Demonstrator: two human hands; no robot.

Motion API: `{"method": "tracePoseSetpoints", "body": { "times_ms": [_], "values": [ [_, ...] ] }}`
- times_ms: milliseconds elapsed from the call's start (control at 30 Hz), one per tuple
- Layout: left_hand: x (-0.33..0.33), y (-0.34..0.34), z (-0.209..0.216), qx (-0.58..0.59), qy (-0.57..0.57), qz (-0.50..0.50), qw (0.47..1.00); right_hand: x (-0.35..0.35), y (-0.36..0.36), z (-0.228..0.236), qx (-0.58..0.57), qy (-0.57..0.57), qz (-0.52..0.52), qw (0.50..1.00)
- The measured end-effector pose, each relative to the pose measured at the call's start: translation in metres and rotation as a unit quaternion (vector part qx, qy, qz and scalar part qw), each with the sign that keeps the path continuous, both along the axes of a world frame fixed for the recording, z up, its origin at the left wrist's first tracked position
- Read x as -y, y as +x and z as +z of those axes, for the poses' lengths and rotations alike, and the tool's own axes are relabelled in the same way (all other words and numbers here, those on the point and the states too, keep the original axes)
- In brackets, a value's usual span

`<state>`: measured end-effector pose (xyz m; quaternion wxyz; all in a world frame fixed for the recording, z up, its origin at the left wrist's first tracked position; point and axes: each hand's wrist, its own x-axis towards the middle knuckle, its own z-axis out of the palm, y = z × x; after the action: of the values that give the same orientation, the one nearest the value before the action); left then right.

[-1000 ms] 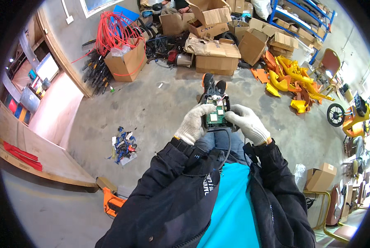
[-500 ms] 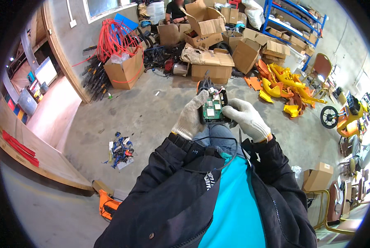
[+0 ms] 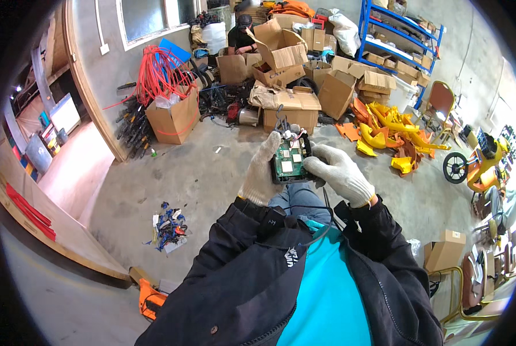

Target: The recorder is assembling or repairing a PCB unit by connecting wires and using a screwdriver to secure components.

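In front of my lap I hold up an opened black plastic housing (image 3: 308,145) with a green circuit board (image 3: 296,166) exposed inside it. Several pale square parts sit on the board, and thin wires bunch at its top end. My left hand (image 3: 260,174), in a whitish knit glove, is closed around the left side of the housing. On the other side, my right hand (image 3: 343,176), gloved likewise, grips the lower right edge with thumb and fingers. Its fingertips are partly hidden behind the housing. A black cable (image 3: 327,199) hangs below, near my jacket.
Cardboard boxes (image 3: 289,104) are heaped ahead, where another person (image 3: 243,37) sits. A box with coiled red hose (image 3: 174,124) stands left of them. Yellow and orange plastic panels (image 3: 387,130) lie right; blue-and-black small parts (image 3: 168,226) lie on the floor at left.
The housing has shifted slightly left and lower in the picture, and both hands have moved with it, still gripping. The view has tilted up a little, showing more of the far wall.
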<state>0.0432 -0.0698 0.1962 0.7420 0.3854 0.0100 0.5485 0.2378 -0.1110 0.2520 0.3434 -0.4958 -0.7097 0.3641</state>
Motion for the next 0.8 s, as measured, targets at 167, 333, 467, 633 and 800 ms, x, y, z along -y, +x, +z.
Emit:
{"method": "tracePoseSetpoints", "body": {
  "times_ms": [167, 333, 467, 633, 800],
  "values": [
    [-0.005, 0.002, -0.006, 0.007, -0.012, -0.004, 1.0, -0.003, 0.01, 0.0, 0.007, 0.005, -0.062, 0.998],
    [0.002, 0.004, -0.006, 0.015, -0.006, -0.052, 0.998, -0.01, 0.013, -0.007, -0.035, 0.121, -0.063, 0.99],
    [0.004, 0.005, -0.008, 0.01, -0.017, -0.032, 0.999, -0.014, 0.015, -0.013, -0.077, 0.114, -0.06, 0.989],
    [-0.009, -0.005, -0.023, 0.001, -0.038, -0.051, 0.998, -0.027, 0.043, -0.022, -0.108, 0.037, -0.133, 0.985],
    [-0.024, -0.02, -0.048, 0.011, -0.102, -0.046, 0.994, -0.048, 0.115, -0.076, -0.132, -0.029, -0.191, 0.972]
  ]
}}
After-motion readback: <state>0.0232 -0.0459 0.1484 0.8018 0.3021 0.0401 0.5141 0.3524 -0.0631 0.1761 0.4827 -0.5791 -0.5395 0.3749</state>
